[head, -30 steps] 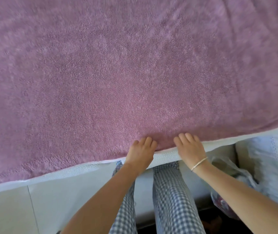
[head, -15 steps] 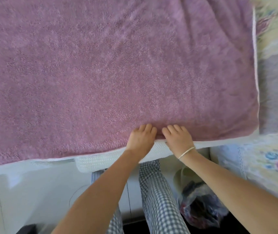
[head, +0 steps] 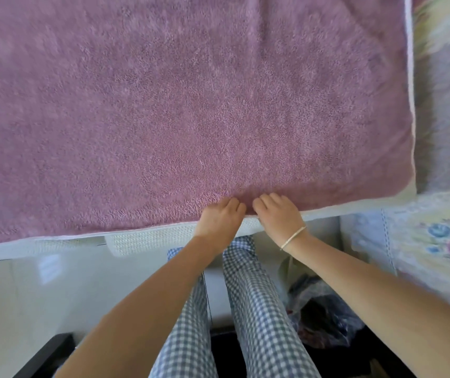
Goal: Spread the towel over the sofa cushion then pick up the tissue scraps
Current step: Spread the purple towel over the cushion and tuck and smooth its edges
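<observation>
Head view, looking forward and down: large mauve fluffy terry towel [head: 185, 110] spread flat over the sofa cushion, filling most of the frame, pale piped hem along its near and right edges. Beneath the near hem, white waffle-textured cushion cover [head: 147, 240] showing as a narrow strip at the front of the seat. Left hand [head: 219, 221] and right hand [head: 278, 214] side by side at the middle of the near edge, nearly touching, palms down, fingers curled over the towel's hem and pressing it against the cushion front; fingertips sunk in the pile, so whether cloth is pinched cannot be told. Thin pale bracelet [head: 293, 237] on the right wrist. To the right of the towel, just beside its piped edge, floral-printed pastel fabric [head: 444, 77] with grey and yellow patches, running down to a panel with blue and pink flowers [head: 442, 241]. Below the cushion, glossy white tiled floor [head: 41, 290] with a soft window reflection. Blue-and-white gingham trousers [head: 256, 317] standing close against the sofa front between the forearms. Clear crumpled plastic bag with dark contents [head: 324, 315] on the floor just right of the legs. Dark flat object [head: 46, 356] at the lower left corner, identity unclear. Tissue scraps not distinguishable in this view.
</observation>
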`<state>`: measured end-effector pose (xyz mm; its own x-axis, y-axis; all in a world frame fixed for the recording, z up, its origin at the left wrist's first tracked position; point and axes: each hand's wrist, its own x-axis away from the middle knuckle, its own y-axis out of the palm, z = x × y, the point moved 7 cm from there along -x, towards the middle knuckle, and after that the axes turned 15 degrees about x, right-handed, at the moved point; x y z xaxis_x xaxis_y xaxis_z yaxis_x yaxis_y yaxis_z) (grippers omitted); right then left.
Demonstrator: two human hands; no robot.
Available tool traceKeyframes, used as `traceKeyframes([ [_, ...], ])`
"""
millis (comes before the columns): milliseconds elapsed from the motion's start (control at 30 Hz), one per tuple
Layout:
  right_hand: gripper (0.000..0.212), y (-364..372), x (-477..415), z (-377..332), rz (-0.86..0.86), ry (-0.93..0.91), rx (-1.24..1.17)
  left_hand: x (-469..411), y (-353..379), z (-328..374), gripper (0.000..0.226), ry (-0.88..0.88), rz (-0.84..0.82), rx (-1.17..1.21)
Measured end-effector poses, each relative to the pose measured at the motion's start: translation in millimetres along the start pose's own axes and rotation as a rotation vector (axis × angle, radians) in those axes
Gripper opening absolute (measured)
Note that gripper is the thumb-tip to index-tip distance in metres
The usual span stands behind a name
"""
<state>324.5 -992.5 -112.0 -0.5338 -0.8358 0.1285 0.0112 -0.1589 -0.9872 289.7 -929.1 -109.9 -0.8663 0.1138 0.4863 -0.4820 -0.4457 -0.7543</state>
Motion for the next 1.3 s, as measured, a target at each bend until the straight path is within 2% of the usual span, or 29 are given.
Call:
traceKeyframes([
  [133,0.010,6.0,24.3,32.2,-0.036,0.060,0.038,-13.0,4.6,21.3,0.040,0.063,-0.028,0.012],
  [233,0.018,10.7,43.5,66.3,-0.079,0.132,0.125,-21.2,0.4,42.3,0.034,0.079,-0.015,-0.007],
  [300,0.021,10.9,47.7,83.9,-0.070,0.174,0.193,-29.6,5.5,49.2,0.029,0.024,-0.081,-0.063],
  [367,0.022,12.6,46.2,93.8,-0.086,0.194,0.235,-36.2,-0.7,56.3,0.029,0.017,-0.048,-0.107],
  [433,0.024,14.3,42.6,96.6,-0.106,0.190,0.274,-40.7,4.9,58.3,0.028,-0.010,-0.145,-0.112],
  [500,0.026,15.3,38.8,98.2,-0.113,0.178,0.272,-44.6,-1.6,62.9,0.025,0.025,-0.122,-0.136],
  [567,0.028,16.7,34.6,98.5,-0.134,0.161,0.248,-46.6,7.3,63.6,0.020,0.061,-0.180,-0.152],
  [733,0.031,24.7,37.5,98.2,-0.211,0.118,0.180,-51.6,16.7,68.8,0.026,0.156,-0.234,-0.125],
  [800,0.026,24.8,37.4,96.5,-0.268,0.108,0.168,-52.6,20.1,67.1,0.028,0.155,-0.283,-0.109],
  [867,0.009,22.8,32.7,93.9,-0.309,0.075,0.157,-55.8,18.3,67.3,0.024,0.178,-0.293,-0.111],
  [967,0.034,29.3,39.0,95.0,-0.404,0.073,0.066,-61.3,6.6,68.0,0.035,0.211,-0.258,-0.054],
  [1100,0.045,7.8,31.9,114.8,-0.308,0.250,-0.051,-76.1,-27.2,59.7,0.030,0.187,-0.115,0.079],
  [1200,0.035,-7.5,6.6,135.7,-0.221,0.383,-0.029,-96.1,-60.6,44.5,0.025,0.128,0.011,0.105],
  [1267,0.018,-12.1,-15.6,146.8,-0.227,0.431,-0.074,-110.5,-82.7,33.7,0.025,0.080,0.074,0.102],
  [1300,0.017,-14.8,-30.7,154.3,-0.219,0.444,-0.098,-122.0,-95.3,26.8,0.026,0.059,0.106,0.092],
])
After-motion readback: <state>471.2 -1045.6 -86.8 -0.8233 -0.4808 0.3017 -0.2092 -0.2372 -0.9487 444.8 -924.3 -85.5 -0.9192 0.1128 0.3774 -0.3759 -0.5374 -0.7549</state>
